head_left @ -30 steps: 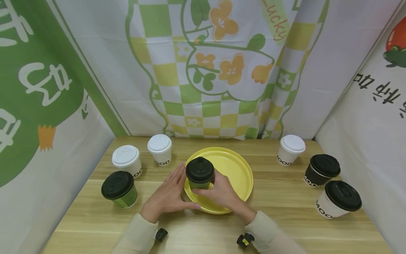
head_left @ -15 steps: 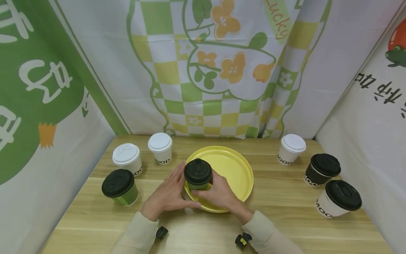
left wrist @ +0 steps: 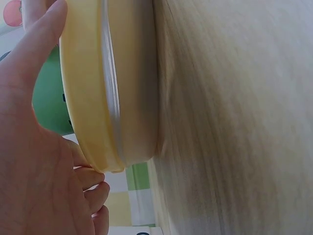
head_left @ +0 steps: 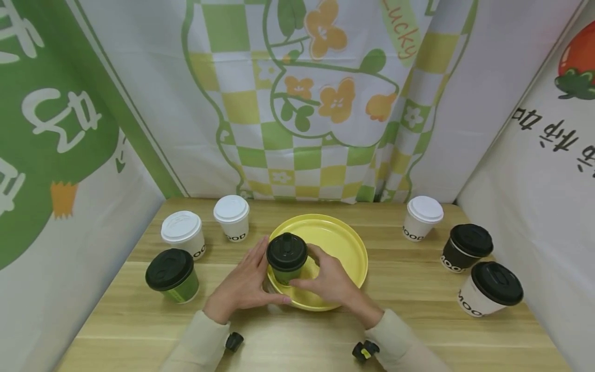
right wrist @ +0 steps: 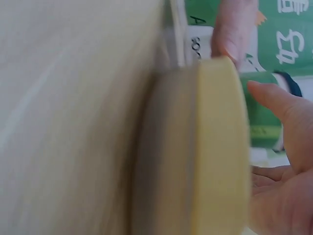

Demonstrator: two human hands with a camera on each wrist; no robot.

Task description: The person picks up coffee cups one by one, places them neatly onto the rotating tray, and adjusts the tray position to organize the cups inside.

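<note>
Printed cloth [head_left: 321, 108] hangs behind, checked green, yellow and white, softly creased. Wood-grain counter [head_left: 297, 341] below, smooth, faint sheen. Green cup [head_left: 286, 261] with black lid appears upright inside the round yellow plate [head_left: 346, 248], close by its left rim; base partly hidden. Left hand [head_left: 246, 281]: fingers mostly extended beside rim and cup, thumb reaching along the near edge; no firm grip visible. Right hand [head_left: 332, 279]: fingers and thumb spread in a loose curve at the cup's right, a clear gap at the palm, not wrapped round it; fingertip contact hard to judge.

Risks: a finger catching the tapered, probably light cup could tip it; pressure on the rim might slide or tilt the plate, glossy and shallow-walled. Lid looks like moulded plastic, raised spout. Other lidded cups [head_left: 183, 234] stand well apart, both sides.
</note>
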